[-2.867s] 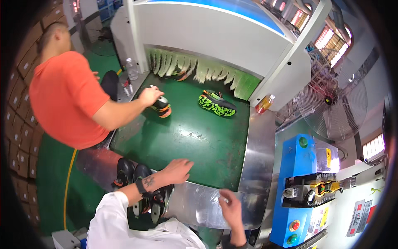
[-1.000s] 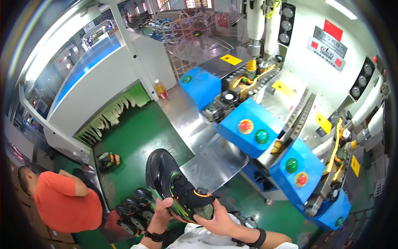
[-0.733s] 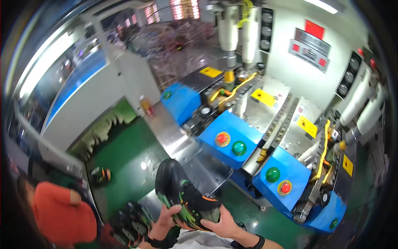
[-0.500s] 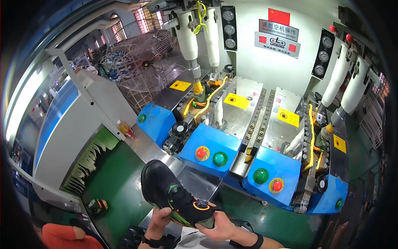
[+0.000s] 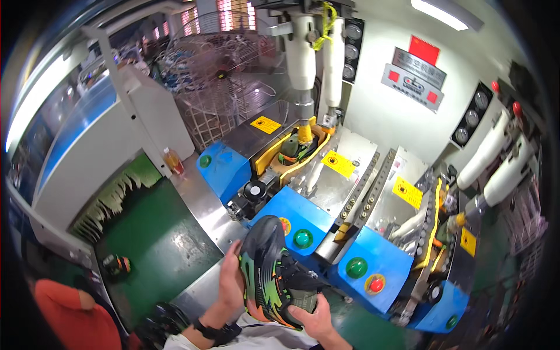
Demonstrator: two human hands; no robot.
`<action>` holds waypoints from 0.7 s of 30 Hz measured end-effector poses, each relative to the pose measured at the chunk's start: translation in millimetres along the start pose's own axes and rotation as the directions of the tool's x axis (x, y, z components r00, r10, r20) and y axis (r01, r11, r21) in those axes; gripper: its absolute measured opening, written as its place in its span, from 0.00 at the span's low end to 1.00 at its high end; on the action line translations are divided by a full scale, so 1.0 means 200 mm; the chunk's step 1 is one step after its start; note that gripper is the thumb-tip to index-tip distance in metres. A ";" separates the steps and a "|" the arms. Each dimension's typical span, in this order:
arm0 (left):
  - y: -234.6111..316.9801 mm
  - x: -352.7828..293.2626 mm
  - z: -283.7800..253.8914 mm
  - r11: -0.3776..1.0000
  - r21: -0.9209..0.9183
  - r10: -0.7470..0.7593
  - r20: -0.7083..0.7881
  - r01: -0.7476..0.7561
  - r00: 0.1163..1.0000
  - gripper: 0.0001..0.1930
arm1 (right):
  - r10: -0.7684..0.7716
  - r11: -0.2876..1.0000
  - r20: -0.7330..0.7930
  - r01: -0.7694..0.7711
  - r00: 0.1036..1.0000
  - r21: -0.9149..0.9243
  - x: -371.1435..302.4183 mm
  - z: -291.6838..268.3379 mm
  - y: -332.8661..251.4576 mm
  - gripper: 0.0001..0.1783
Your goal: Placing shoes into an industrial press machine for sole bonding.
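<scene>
A black sports shoe (image 5: 262, 271) with green and orange side stripes is held up between my hands, toe pointing away from me and its patterned side facing up. Flat against its left edge lies my left hand (image 5: 230, 283), fingers stretched along the sole side, supporting it. My right hand (image 5: 315, 319) grips the heel end, thumb over the grey-green collar. Just beyond the toe stands a blue control box (image 5: 297, 216) with a red and a green button; the shoe partly covers the red one. Another shoe (image 5: 290, 150) sits between yellow pads in the left press station.
A second blue button box (image 5: 373, 262) fronts the right press station (image 5: 434, 233). To the left, a green conveyor belt (image 5: 157, 227) carries a shoe (image 5: 115, 265). A bottle (image 5: 173, 162) stands on the metal ledge. Someone in an orange-red sleeve (image 5: 70, 309) is at lower left.
The shoe has turned in my hands from top-up, toe leftward, to side-up with its toe pointing away. My left hand has shifted onto its edge. The whole view has tilted.
</scene>
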State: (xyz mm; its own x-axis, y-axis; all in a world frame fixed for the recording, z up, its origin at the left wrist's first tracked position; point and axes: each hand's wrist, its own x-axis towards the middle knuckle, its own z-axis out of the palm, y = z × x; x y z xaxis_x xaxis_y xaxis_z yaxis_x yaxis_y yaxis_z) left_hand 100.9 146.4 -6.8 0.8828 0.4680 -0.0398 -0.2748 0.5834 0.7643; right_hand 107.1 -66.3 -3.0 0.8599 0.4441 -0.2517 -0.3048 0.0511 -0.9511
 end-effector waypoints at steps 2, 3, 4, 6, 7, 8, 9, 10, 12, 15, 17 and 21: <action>-0.02 0.12 -0.08 0.984 0.149 0.095 0.043 -0.101 0.995 0.33 | -0.010 1.000 -0.009 0.010 1.000 -0.005 -0.01 -0.07 -0.02 0.29; 0.00 0.19 -0.03 0.968 0.227 0.104 0.045 -0.111 0.994 0.30 | -0.013 0.998 -0.072 0.009 0.997 -0.060 -0.02 -0.12 -0.01 0.28; 0.05 0.29 0.01 0.941 0.316 0.111 0.053 -0.122 0.992 0.28 | -0.025 0.995 -0.132 0.011 0.991 -0.102 -0.03 -0.14 0.00 0.26; 0.11 0.53 0.09 0.851 0.476 0.164 0.161 -0.222 0.973 0.33 | -0.085 0.914 -0.211 -0.008 0.974 -0.405 -0.03 -0.12 -0.08 0.23; 0.10 0.68 0.10 0.874 0.466 0.080 0.150 -0.142 0.985 0.36 | -0.045 0.945 -0.236 -0.036 0.971 -0.326 -0.01 -0.11 -0.09 0.24; 0.06 0.88 0.11 0.897 0.438 -0.009 0.149 -0.058 0.989 0.39 | -0.009 0.965 -0.270 -0.063 0.963 -0.256 0.02 -0.10 -0.12 0.26; -0.01 1.09 0.10 0.854 0.517 -0.027 0.160 -0.060 0.987 0.41 | 0.019 0.965 -0.270 -0.089 0.963 -0.248 0.04 -0.08 -0.15 0.27; -0.08 1.28 0.14 0.809 0.585 -0.059 0.177 -0.057 0.983 0.44 | 0.041 0.967 -0.315 -0.117 0.948 -0.227 0.06 -0.07 -0.16 0.28; -0.05 1.55 0.46 0.527 0.848 -0.293 0.122 0.054 0.948 0.46 | -0.024 0.954 -0.336 -0.078 0.942 -0.289 0.14 -0.05 -0.21 0.29; -0.27 2.08 0.49 0.258 0.954 -0.237 0.216 -0.153 0.947 0.43 | 0.041 0.964 -0.357 -0.131 0.933 -0.230 0.24 0.01 -0.30 0.29; -0.41 2.33 0.40 0.295 0.899 -0.328 0.414 -0.325 0.849 0.36 | 0.001 0.968 -0.410 -0.104 0.912 -0.229 0.31 0.06 -0.25 0.29; -0.42 2.49 0.42 0.476 0.879 -0.561 0.289 0.017 0.776 0.27 | 0.097 0.963 -0.538 -0.215 0.838 -0.161 0.43 0.11 -0.24 0.30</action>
State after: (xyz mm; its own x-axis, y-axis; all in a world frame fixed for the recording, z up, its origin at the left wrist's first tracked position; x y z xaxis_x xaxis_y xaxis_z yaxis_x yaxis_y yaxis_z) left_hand 596.5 274.2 -36.7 0.9490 -0.1562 -0.2738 0.2190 -0.2977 0.9292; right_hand 186.0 -11.0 24.6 0.9108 -0.1041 -0.3995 -0.4125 -0.1905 -0.8908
